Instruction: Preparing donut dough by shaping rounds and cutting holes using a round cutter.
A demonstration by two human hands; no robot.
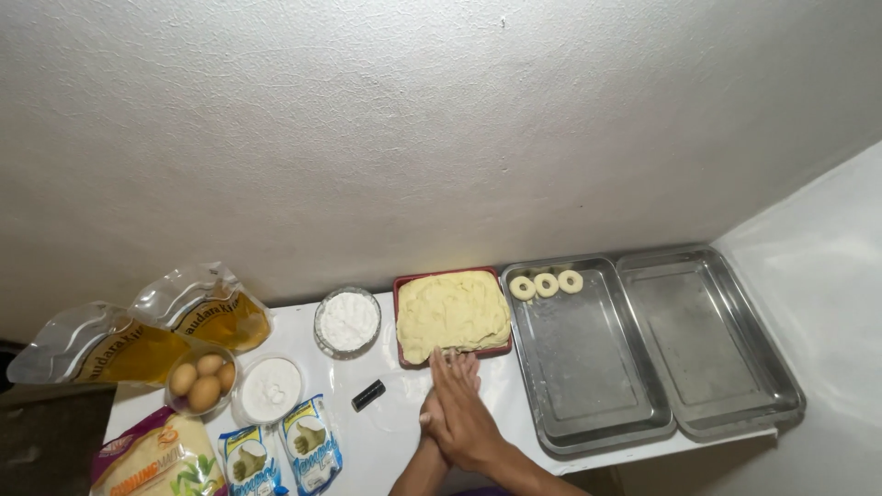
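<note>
Yellow dough fills a red tray just beyond the right hand pressed flat over the left hand, fingers outstretched.

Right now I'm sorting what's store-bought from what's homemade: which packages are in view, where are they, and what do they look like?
Oil pouches: two, far left by the wall, clear plastic, golden liquid.
Big bag: bottom left corner, yellow with red and green.
Small sachets: two, side by side right of the big bag, blue and white with yellow.
No signs or screens.
</note>
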